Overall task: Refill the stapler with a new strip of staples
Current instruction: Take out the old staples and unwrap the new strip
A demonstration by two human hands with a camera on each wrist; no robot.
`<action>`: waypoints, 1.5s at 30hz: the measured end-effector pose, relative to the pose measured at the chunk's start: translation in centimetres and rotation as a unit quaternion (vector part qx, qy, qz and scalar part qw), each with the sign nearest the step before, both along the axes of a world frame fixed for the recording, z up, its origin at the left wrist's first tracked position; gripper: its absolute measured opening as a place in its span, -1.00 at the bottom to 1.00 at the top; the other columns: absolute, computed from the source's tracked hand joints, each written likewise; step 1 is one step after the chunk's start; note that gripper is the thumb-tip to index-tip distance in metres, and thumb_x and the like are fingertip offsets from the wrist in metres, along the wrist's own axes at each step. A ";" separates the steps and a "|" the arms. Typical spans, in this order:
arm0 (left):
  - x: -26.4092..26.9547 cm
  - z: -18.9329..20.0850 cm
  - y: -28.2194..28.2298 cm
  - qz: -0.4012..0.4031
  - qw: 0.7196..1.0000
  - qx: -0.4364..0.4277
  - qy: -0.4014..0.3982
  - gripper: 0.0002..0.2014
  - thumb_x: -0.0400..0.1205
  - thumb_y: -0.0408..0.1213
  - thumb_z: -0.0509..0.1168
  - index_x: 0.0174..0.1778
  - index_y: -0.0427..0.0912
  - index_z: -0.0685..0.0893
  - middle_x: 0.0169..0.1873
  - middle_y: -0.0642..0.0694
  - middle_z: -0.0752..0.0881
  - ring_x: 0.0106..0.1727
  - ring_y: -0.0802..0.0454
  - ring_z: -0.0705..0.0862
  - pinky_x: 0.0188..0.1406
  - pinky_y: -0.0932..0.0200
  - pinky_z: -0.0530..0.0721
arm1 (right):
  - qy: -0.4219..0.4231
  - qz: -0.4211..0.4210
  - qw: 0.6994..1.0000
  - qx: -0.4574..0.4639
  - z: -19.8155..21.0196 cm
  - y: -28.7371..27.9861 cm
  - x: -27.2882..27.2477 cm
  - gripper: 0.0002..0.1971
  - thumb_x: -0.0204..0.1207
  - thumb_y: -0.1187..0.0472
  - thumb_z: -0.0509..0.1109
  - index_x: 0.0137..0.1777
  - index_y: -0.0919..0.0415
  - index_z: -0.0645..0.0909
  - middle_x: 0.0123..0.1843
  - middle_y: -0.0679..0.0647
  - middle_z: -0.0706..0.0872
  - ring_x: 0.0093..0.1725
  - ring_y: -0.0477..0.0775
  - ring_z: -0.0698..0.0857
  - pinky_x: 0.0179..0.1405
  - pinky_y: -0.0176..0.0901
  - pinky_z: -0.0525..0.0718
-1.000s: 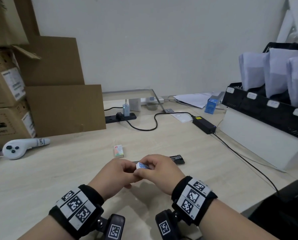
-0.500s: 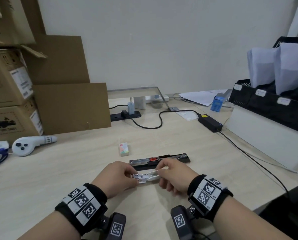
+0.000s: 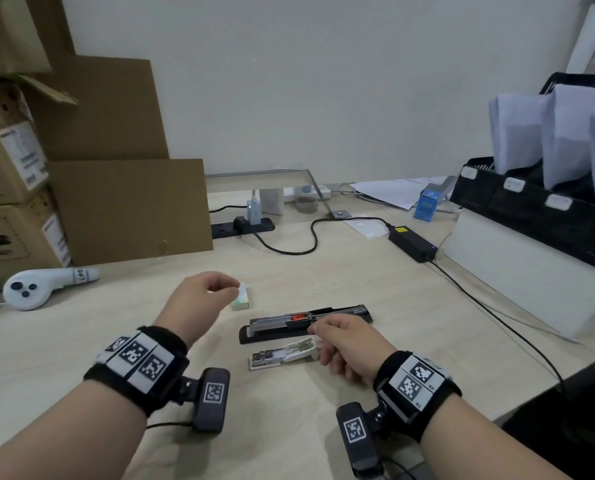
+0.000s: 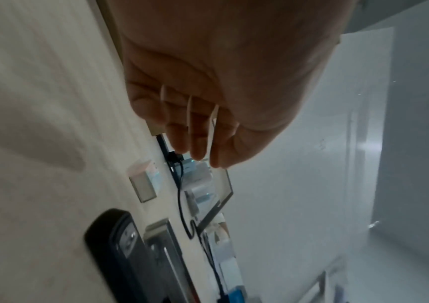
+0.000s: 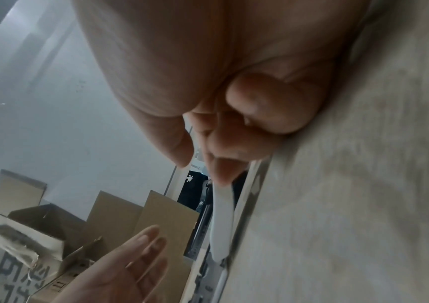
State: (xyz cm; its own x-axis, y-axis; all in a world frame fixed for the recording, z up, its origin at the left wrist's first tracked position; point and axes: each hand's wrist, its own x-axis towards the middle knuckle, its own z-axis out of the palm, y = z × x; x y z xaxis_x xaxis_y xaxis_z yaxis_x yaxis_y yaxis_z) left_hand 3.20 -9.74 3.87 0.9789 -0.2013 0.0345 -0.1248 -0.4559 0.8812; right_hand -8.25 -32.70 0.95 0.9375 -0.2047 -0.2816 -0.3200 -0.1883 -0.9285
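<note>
On the desk (image 3: 427,341), white stapler (image 3: 284,353) apparently touching right hand (image 3: 349,344), left hand (image 3: 199,299) apart

The head view looks forward and down over the counter (image 3: 427,341) toward the far wall. Each wrist view sits close under its palm, looking along the fingers, tilted sideways. The left wrist view shares the small box (image 4: 143,182) (image 3: 239,296) with the head view; the right shares the stapler (image 5: 221,221) (image 3: 285,353).

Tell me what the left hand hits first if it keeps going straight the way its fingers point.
Most likely the small staple box: the left hand hovers open over the desk with its fingertips aimed at the box, just short of it. Depth is hard to judge, so it could pass just above it.
</note>
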 end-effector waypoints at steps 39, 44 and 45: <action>-6.3 -2.2 -3.0 -0.179 0.924 -0.266 0.208 -0.65 0.69 -0.60 0.26 0.28 -0.20 0.78 0.09 -0.19 0.90 -0.11 -0.05 0.84 -0.29 0.10 0.80 | -0.080 -0.044 0.977 0.194 1.8 2.3 -0.8 -0.92 0.67 0.26 0.34 -0.06 0.22 0.60 -0.25 0.17 0.82 -0.40 0.12 0.73 -0.56 -0.16 0.63; -6.2 -2.2 -3.3 -0.175 0.907 -0.291 0.248 -0.68 0.77 -0.56 0.17 0.31 -0.22 0.74 0.04 -0.23 0.91 -0.10 -0.10 0.90 -0.34 0.11 0.85 | -0.080 -0.046 0.977 0.192 2.0 1.9 -0.8 -0.90 0.67 0.26 0.32 -0.10 0.18 0.54 -0.23 0.17 0.82 -0.39 0.12 0.77 -0.58 -0.16 0.61; -6.2 -2.2 -3.3 -0.177 0.906 -0.290 0.253 -0.68 0.78 -0.55 0.17 0.30 -0.21 0.75 0.02 -0.21 0.91 -0.11 -0.08 0.90 -0.34 0.12 0.85 | -0.078 -0.045 0.977 0.191 1.9 1.8 -0.8 -0.91 0.67 0.27 0.31 -0.09 0.18 0.54 -0.20 0.19 0.83 -0.38 0.13 0.78 -0.58 -0.16 0.61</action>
